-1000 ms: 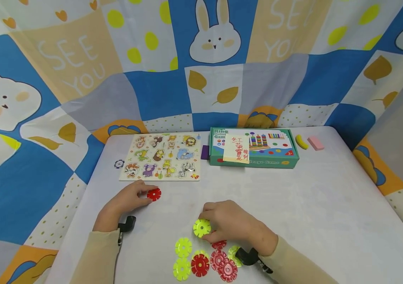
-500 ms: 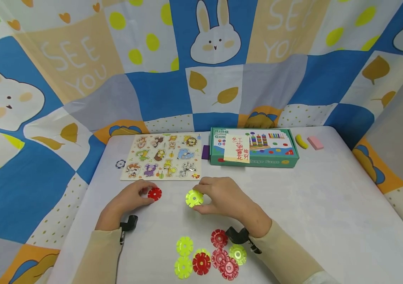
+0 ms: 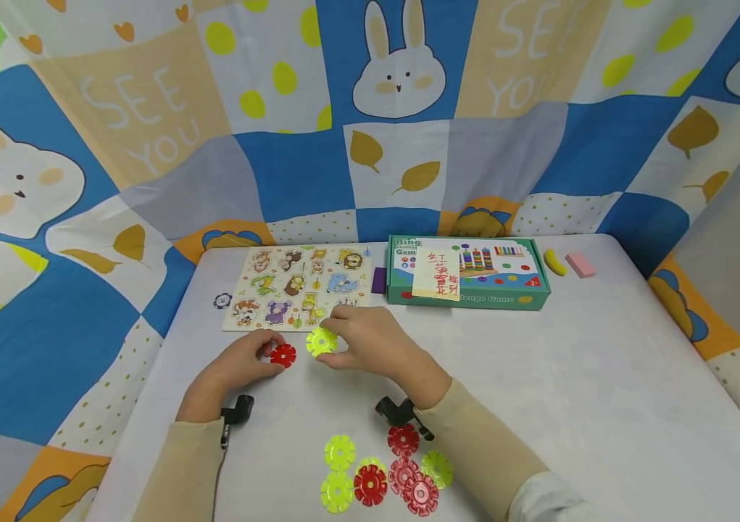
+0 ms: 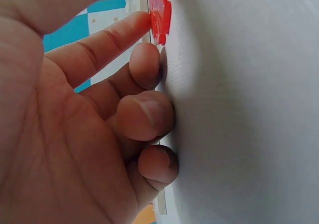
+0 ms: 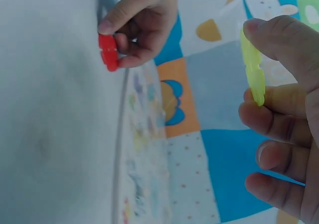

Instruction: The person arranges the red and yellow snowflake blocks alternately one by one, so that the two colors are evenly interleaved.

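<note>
In the head view my left hand (image 3: 235, 371) pinches a red snowflake disc (image 3: 283, 355) by its edges between thumb and index finger, low over the table. The left wrist view shows the red disc (image 4: 161, 15) on edge at the top, the other fingers curled near the tabletop. Just to its right, my right hand (image 3: 376, 346) grips a yellow-green snowflake disc (image 3: 321, 342). The right wrist view has the yellow-green disc (image 5: 253, 67) raised off the table between thumb and fingers. Loose red discs (image 3: 370, 485) and yellow-green discs (image 3: 337, 492) lie near the front, some overlapping.
An animal puzzle board (image 3: 307, 286) lies at the back left, partly behind my right hand. A green game box (image 3: 506, 290) bearing a handwritten note (image 3: 436, 274) stands at the back. A yellow banana-shaped piece (image 3: 554, 262) and a pink block (image 3: 580, 264) are to its right.
My right hand has carried the yellow-green disc from the front pile forward and left, close to the red disc. My left hand has stayed almost still with the red disc.
</note>
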### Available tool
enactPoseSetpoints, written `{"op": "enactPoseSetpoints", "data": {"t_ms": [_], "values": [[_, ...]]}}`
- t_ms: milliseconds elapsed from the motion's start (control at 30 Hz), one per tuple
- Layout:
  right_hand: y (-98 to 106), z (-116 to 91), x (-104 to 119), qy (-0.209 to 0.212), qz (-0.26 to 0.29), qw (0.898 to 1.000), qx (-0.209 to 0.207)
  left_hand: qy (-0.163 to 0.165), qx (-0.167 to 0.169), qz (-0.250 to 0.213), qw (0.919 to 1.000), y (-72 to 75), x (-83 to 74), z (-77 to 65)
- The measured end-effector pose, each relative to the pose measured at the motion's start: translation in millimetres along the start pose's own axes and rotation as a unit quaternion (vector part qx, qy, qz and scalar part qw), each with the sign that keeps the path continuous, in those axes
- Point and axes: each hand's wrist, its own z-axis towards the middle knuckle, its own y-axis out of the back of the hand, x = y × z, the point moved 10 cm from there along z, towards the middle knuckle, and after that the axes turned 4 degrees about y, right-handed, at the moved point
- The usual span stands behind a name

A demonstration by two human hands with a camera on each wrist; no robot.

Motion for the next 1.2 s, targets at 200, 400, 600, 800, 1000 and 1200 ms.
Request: {"op": "enactPoseSetpoints", "data": {"t_ms": [200,400,600,800,1000,1200], "values": [[-32,19,-4,-0.027,-0.008,0.999,0.041,-0.007,0.001,-0.002,1.0000,-0.1,0.5,-0.2],[-78,34,-11,-0.058,-0.006,0.994,0.088,-0.015,0.005,0.004,0.9999,1.4,-0.2,-0.5],[-112,36,-21,-0.095,-0.010,0.987,0.131,-0.015,0.005,0.005,0.9999,0.9,-0.7,-0.2],[-124,32,-24,-0.108,-0.028,0.983,0.145,-0.014,0.004,0.008,0.9999,0.8,-1.7,0.6],[-127,31,-19,-0.114,-0.042,0.984,0.128,-0.021,0.000,0.007,0.9998,1.5,-3.3,1.7],[-128,27,-24,-0.163,0.042,0.975,0.143,-0.026,-0.001,0.012,0.9996,2.9,-5.5,0.3]]}}
